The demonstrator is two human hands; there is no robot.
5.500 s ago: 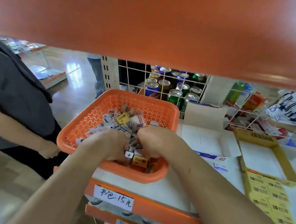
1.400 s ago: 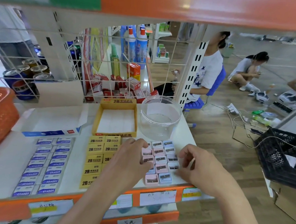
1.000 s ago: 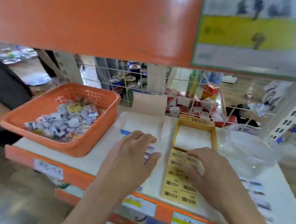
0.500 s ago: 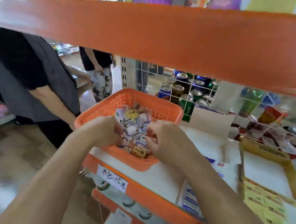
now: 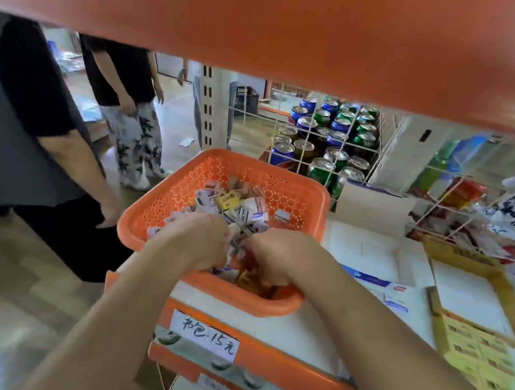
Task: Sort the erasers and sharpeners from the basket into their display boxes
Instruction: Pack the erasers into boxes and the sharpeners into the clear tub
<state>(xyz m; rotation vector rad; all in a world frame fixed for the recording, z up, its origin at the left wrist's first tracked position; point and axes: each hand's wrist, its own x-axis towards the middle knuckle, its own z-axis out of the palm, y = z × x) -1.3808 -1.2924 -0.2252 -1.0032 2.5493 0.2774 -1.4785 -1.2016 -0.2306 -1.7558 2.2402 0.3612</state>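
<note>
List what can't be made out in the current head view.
Head view:
- Fingers of left hand and right hand: hidden behind their own backs in the basket; grip unknown.
- Items in the pile: print too small and blurred to tell eraser from sharpener.
- Yellow display box: cut off by right edge.

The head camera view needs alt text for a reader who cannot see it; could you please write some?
The left hand and right hand dig into a pile of erasers and sharpeners in an orange basket on a shop shelf. To its right lie an open white display box and a yellow display box; drink cans stand behind.
</note>
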